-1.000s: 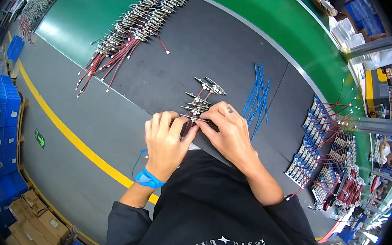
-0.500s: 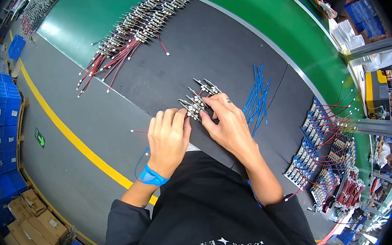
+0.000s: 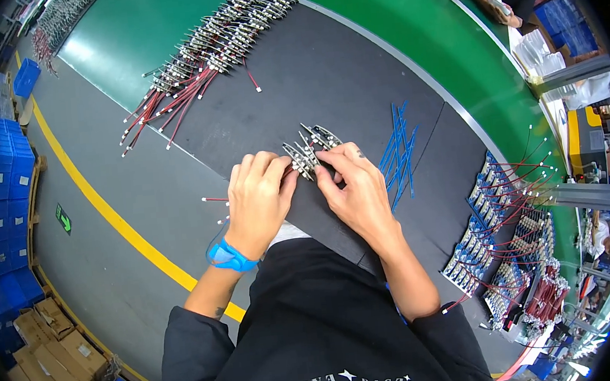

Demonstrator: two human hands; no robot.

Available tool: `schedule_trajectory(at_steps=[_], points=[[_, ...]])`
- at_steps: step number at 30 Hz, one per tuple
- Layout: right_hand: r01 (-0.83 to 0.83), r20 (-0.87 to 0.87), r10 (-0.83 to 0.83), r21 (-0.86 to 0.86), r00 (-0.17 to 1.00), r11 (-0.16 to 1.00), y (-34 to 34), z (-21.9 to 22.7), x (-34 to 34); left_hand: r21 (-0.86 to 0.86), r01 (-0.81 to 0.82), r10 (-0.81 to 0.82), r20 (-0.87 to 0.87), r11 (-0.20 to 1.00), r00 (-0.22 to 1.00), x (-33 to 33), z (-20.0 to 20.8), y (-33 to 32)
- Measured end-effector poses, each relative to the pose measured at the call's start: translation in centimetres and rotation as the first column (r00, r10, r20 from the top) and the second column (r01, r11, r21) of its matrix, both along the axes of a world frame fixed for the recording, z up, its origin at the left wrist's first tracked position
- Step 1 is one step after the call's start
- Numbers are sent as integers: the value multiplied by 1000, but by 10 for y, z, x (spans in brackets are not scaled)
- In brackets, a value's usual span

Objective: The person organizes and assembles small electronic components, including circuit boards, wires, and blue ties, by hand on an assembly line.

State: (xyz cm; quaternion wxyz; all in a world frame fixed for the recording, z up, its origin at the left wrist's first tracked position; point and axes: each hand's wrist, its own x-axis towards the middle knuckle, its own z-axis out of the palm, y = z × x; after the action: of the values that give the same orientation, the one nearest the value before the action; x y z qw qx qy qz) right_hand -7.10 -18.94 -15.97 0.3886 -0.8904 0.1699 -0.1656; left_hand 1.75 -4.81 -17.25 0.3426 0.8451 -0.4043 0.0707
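Observation:
Between my two hands, near the front edge of the black mat, are small circuit boards [image 3: 301, 162] standing on edge side by side, with pale parts on their faces. My left hand [image 3: 258, 198], wearing a blue wrist strap [image 3: 229, 256], pinches them from the left. Wires with white plugs [image 3: 208, 199] stick out past its left side. Thumb and fingers of my right hand [image 3: 355, 186] close on the boards' right side. Just beyond, more boards [image 3: 325, 137] stand on the mat. Fingertips partly hide the held boards.
Thin blue strips [image 3: 398, 155] lie right of my right hand. A long pile of boards with red wires [image 3: 237, 33] sits at the far left. Blue boards [image 3: 493, 225] are stacked at right. Beyond the green surface [image 3: 407, 29], another person's hand [image 3: 495, 3] holds something.
Both hands have shifted slightly away from me with the boards, which now sit closer together. A second white plug shows left of my left hand.

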Motion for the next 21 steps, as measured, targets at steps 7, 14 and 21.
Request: schedule_trajectory(at_steps=[7,14,21], points=[[110,84,-100,-124,991,986,-26,-6,5,64,-68,73,-80,996,994,-6,14,4],[38,-52,-41,-66,998,997,-20,-4,-2,84,-15,24,-100,996,995,2,-3,0],[92,-98,-89,31,991,995,-10,4,-6,84,116,-104,-130,990,986,2,3,8]])
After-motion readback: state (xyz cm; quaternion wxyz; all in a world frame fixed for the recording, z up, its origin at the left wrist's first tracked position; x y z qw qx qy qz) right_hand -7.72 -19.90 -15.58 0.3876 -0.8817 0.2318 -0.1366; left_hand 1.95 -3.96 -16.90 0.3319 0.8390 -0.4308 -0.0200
